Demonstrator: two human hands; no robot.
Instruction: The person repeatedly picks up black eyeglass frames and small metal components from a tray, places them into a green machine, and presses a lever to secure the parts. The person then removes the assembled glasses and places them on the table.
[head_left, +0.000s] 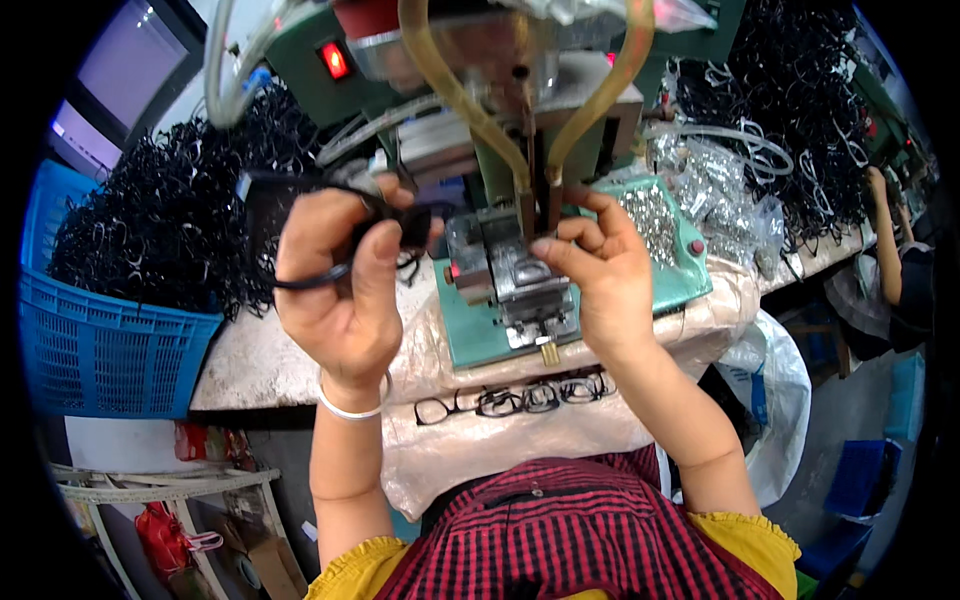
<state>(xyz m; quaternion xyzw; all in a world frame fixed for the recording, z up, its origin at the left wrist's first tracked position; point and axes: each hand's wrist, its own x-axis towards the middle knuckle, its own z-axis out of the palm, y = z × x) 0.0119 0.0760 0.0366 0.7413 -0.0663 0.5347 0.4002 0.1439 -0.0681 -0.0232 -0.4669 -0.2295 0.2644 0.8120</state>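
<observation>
Two hands work at a green press point(520, 150): beyond the left hand point(340, 290) a blue basket point(100, 350) brims with black frames; that hand grips one black eyeglass frame point(395, 235), long axis roughly level, pointing toward the metal jig point(515, 275). The right hand point(595, 270) pinches narrowly at the jig, so its fingertips risk a crush under the press head

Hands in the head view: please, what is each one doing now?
Left hand: closed, holding black plastic eyeglass frame.
Right hand: fingers pinched at the small metal press fixture; what it holds cannot be told.
</observation>
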